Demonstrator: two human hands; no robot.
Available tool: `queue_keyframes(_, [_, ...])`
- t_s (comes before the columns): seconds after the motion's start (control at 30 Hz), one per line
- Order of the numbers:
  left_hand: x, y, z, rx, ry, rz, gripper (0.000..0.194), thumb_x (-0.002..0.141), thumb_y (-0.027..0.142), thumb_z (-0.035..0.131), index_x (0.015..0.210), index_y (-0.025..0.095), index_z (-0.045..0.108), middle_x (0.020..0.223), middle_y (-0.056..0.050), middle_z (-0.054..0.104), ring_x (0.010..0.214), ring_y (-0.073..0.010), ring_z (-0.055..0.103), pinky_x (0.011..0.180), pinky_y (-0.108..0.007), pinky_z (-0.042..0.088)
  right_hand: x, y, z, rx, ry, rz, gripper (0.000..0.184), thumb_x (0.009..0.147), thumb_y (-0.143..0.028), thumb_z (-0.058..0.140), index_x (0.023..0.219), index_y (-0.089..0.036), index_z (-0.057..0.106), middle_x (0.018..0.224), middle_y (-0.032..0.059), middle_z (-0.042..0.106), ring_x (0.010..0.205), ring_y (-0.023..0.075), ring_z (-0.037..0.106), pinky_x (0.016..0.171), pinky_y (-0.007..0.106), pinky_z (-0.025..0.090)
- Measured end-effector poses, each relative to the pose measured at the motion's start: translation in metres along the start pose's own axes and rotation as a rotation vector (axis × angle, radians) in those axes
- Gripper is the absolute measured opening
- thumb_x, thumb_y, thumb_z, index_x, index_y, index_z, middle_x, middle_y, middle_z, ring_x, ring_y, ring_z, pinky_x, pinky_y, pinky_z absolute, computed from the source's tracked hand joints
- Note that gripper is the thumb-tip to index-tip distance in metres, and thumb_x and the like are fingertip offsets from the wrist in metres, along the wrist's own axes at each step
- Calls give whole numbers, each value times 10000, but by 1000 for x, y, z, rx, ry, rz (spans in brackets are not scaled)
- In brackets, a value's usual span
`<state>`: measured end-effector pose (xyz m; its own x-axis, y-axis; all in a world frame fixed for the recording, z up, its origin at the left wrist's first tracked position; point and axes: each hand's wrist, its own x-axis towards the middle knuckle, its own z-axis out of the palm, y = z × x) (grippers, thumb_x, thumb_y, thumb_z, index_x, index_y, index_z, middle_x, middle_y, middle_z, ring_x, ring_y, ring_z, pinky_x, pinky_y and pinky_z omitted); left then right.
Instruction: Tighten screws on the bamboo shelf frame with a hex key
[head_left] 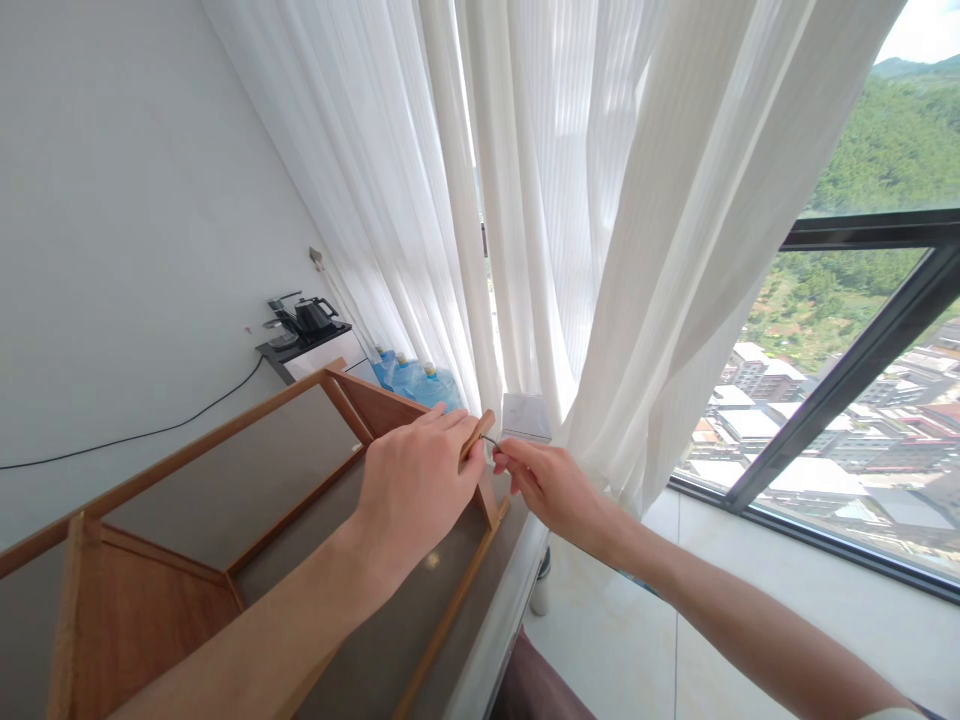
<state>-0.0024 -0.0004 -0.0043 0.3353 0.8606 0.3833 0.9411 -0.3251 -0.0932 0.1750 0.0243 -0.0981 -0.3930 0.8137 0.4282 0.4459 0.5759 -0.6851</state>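
Note:
A brown wooden frame with slats and panels lies on a grey surface in the lower left. My left hand reaches across it, fingers wrapped over the end of a wooden rail near the frame's far corner. Just to the right, my right hand pinches a thin, bent dark metal hex key. Its tip meets the end of the rail; whether it sits in a screw is too small to tell.
Behind the frame stand several blue water bottles and a cabinet with a black kettle. White curtains hang beyond my hands. A dark-framed window is on the right, above the tiled floor.

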Motion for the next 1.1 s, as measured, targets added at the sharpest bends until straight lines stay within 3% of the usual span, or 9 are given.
queue_keyframes(0.2, [0,0,-1,16,1,16,237,977,292,512,1110,298,708,1214,7,751,1243,-231,645,767,-314,566,5,5,-6,-113,-4,-42,189,1009,-182,374,930,-240,536,902,-15,696,592,89,588,607,225,434])
queue_keyframes(0.53, [0,1,-1,29,5,23,220,969,298,522,1101,307,698,1193,20,757,1221,-231,659,735,-304,553,-2,3,-1,-16,24,2,220,1023,-208,355,884,-236,523,835,-17,673,634,103,612,616,219,441])
queue_keyframes(0.93, [1,2,-4,24,-2,22,254,962,269,482,1069,295,711,1122,8,774,1185,-237,677,747,-300,554,2,3,-6,-98,-16,-40,207,1021,-201,376,921,-237,553,914,-1,712,622,105,619,612,235,430])
queue_keyframes(1.0, [1,3,-4,35,3,21,250,962,275,481,1061,300,709,1130,15,771,1169,-239,686,721,-300,550,2,-1,-6,-26,-38,-9,213,1026,-224,382,894,-235,549,900,-6,715,619,107,635,624,242,449])
queue_keyframes(1.1, [2,3,-5,55,-7,22,229,960,285,490,1038,299,705,1118,16,772,1111,-247,710,722,-304,545,1,-13,-4,270,-118,104,274,1053,-350,384,871,-227,548,893,-11,731,585,104,666,610,244,482])
